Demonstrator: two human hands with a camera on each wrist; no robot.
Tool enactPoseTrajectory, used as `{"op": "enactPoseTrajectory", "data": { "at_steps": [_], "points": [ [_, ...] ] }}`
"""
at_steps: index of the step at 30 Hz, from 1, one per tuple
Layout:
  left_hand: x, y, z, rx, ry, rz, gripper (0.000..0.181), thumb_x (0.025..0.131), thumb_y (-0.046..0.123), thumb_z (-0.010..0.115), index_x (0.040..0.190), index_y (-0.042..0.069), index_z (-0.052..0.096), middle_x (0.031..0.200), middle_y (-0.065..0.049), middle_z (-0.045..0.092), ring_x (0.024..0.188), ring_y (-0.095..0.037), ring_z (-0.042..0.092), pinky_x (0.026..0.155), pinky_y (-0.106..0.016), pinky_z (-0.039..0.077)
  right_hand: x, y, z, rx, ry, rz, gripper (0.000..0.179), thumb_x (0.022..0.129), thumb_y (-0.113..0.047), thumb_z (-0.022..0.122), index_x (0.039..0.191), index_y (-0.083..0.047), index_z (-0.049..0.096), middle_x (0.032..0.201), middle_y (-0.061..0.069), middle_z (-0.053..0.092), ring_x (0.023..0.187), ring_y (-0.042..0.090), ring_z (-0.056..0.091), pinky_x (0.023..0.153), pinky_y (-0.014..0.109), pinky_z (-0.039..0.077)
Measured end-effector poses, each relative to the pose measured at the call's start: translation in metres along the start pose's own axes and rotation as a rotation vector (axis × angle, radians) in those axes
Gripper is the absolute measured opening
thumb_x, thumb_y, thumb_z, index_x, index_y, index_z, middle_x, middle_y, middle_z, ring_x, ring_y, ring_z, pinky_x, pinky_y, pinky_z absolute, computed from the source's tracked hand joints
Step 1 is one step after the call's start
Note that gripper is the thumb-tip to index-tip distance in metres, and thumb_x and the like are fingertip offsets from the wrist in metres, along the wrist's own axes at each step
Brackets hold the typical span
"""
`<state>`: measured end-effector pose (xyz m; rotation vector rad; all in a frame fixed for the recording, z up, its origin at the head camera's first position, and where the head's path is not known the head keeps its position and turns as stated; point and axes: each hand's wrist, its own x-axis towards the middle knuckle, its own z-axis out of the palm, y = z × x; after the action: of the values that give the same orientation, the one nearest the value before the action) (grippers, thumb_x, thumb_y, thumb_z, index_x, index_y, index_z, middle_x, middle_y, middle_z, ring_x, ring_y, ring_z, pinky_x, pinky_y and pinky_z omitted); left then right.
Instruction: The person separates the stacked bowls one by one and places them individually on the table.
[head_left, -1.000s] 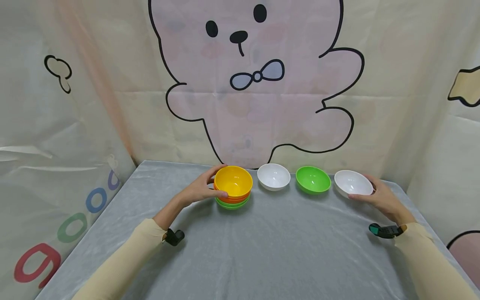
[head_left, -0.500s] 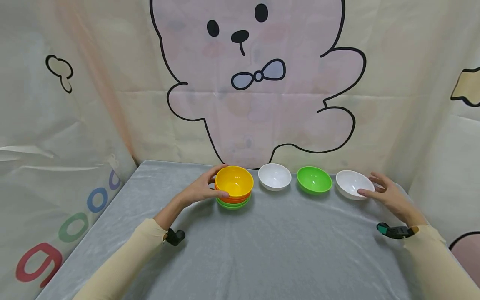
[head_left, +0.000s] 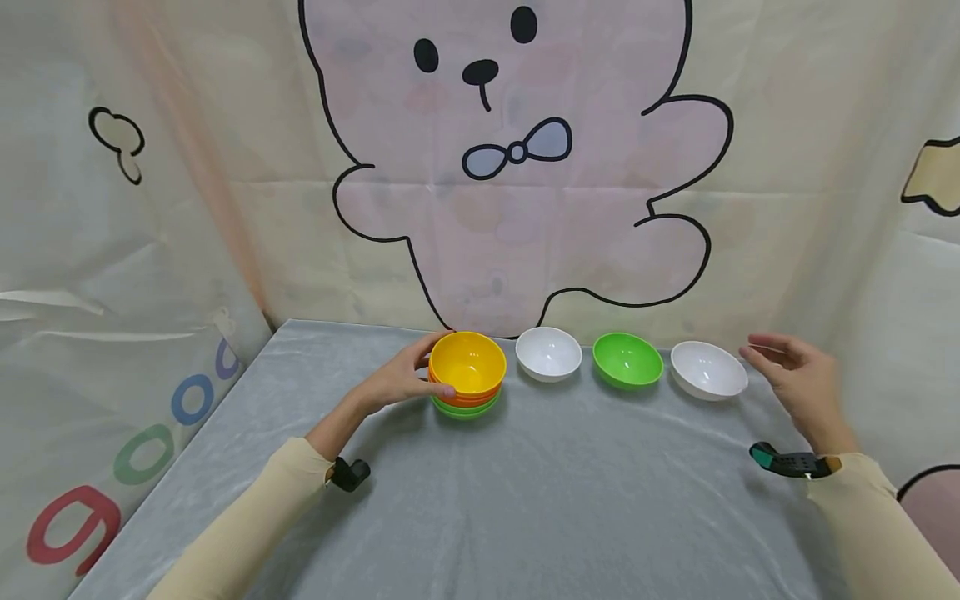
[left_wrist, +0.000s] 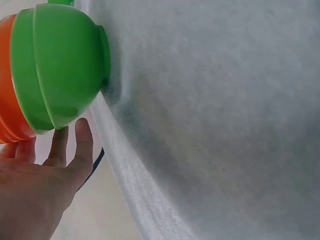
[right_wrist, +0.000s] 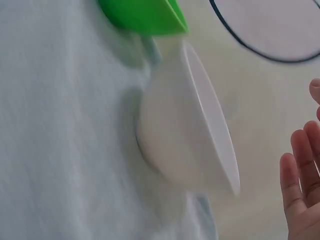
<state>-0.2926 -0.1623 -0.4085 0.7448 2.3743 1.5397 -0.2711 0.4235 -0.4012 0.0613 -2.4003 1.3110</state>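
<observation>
A stack of nested bowls stands at the back of the table, yellow on top, orange beneath it and green lowest. My left hand grips this stack from the left, thumb at the front and fingers round the far side. In the left wrist view, fingertips lie along the orange and green bowls. At the right end of the row sits a white bowl. Just right of its rim is my right hand, its fingers loosely bent and holding nothing. The right wrist view shows that hand apart from the white bowl.
Between the stack and the right-hand white bowl stand another white bowl and a green bowl, in one row along the back edge. A grey cloth covers the table. Directly behind hangs a printed curtain.
My right hand has let go of the rightmost white bowl and moved up and to the right. The bowls and my left hand have stayed in place.
</observation>
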Motion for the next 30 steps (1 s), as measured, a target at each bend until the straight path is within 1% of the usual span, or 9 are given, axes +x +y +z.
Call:
{"op": "enactPoseTrajectory", "data": {
  "at_steps": [3,7,10,13,17,22,24,30],
  "points": [
    [0.000,-0.002,0.001,-0.029,-0.019,0.019,0.089,0.086,0.019,0.084,0.158,0.014,0.032,0.154,-0.005,0.040,0.138,-0.032,0.041,0.107,-0.058,0.038,-0.003,-0.006,0.012,0.024,-0.007,-0.031,0.041,0.096,-0.015,0.073,0.128,0.008,0.061,0.106,-0.018,0.065,0.095,-0.003,0.061,0.075,0.008,0.047],
    [0.000,-0.001,0.001,-0.059,-0.033,0.019,0.090,0.086,0.015,0.083,0.159,0.016,0.031,0.154,-0.005,0.040,0.136,-0.034,0.041,0.104,-0.058,0.041,-0.004,-0.020,0.031,0.073,-0.031,-0.064,0.037,0.094,-0.010,0.075,0.124,0.008,0.064,0.105,-0.015,0.069,0.095,-0.002,0.064,0.077,0.009,0.048],
    [-0.001,0.000,0.001,-0.061,-0.035,0.014,0.091,0.086,0.016,0.083,0.160,0.018,0.030,0.154,-0.005,0.040,0.137,-0.035,0.041,0.103,-0.057,0.043,-0.003,-0.037,0.045,0.085,-0.065,-0.087,0.035,0.094,-0.012,0.075,0.123,0.005,0.066,0.107,-0.010,0.070,0.097,0.001,0.064,0.079,0.010,0.048],
    [-0.002,0.000,0.001,-0.051,-0.034,0.009,0.090,0.086,0.018,0.083,0.160,0.018,0.030,0.154,-0.004,0.040,0.137,-0.033,0.041,0.105,-0.057,0.041,-0.001,-0.054,0.059,0.102,-0.112,-0.110,0.034,0.095,-0.014,0.075,0.124,0.003,0.066,0.111,-0.002,0.071,0.099,0.004,0.065,0.080,0.012,0.048],
    [-0.003,-0.002,0.001,-0.047,-0.035,0.011,0.089,0.086,0.021,0.083,0.159,0.018,0.032,0.153,-0.003,0.041,0.136,-0.031,0.042,0.107,-0.058,0.037,0.002,-0.072,0.076,0.148,-0.158,-0.149,0.034,0.097,-0.013,0.073,0.124,0.004,0.065,0.115,0.006,0.069,0.102,0.007,0.065,0.083,0.014,0.049],
    [-0.004,-0.006,0.001,-0.052,-0.027,0.010,0.088,0.087,0.025,0.083,0.158,0.019,0.033,0.153,-0.004,0.041,0.137,-0.032,0.041,0.108,-0.059,0.035,0.007,-0.088,0.095,0.220,-0.200,-0.189,0.033,0.097,-0.009,0.072,0.125,0.004,0.065,0.118,0.008,0.068,0.105,0.009,0.064,0.086,0.016,0.051],
    [-0.004,-0.007,0.001,-0.050,-0.026,0.007,0.088,0.087,0.026,0.083,0.159,0.018,0.032,0.154,-0.004,0.040,0.138,-0.033,0.040,0.109,-0.060,0.034,0.009,-0.092,0.102,0.236,-0.218,-0.198,0.033,0.097,-0.008,0.072,0.126,0.004,0.065,0.117,0.007,0.069,0.106,0.009,0.064,0.086,0.017,0.051],
    [-0.004,-0.007,0.002,-0.051,-0.030,-0.007,0.087,0.088,0.024,0.082,0.159,0.017,0.032,0.154,-0.005,0.040,0.139,-0.032,0.039,0.110,-0.061,0.031,0.008,-0.099,0.123,0.269,-0.270,-0.217,0.034,0.096,-0.007,0.072,0.127,0.004,0.064,0.118,0.004,0.068,0.109,0.010,0.063,0.088,0.019,0.051]
  ]
}}
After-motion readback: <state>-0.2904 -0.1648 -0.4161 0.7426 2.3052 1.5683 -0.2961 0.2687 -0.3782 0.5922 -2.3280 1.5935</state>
